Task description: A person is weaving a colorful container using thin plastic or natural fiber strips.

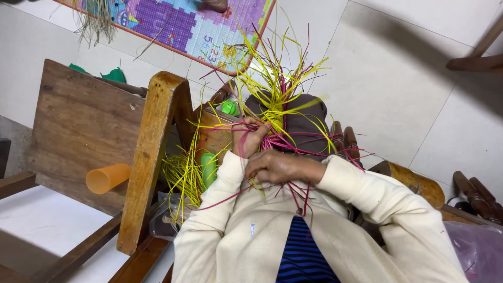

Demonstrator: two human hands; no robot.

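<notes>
my left hand (249,137) is closed around a bunch of yellow and magenta strips (275,86), and my right hand (272,166) is curled over the same bunch just beside it, fingers pinching the strands at my lap. the strips run lengthwise away from me, their free ends fanning up and outward toward the puzzle mat (183,26) (a few magenta tails droop down over my cream sweater). an orange cup (107,178) lies on its side on the wooden chair seat (78,126), mouth toward the lower left; i can't tell what's in it.
</notes>
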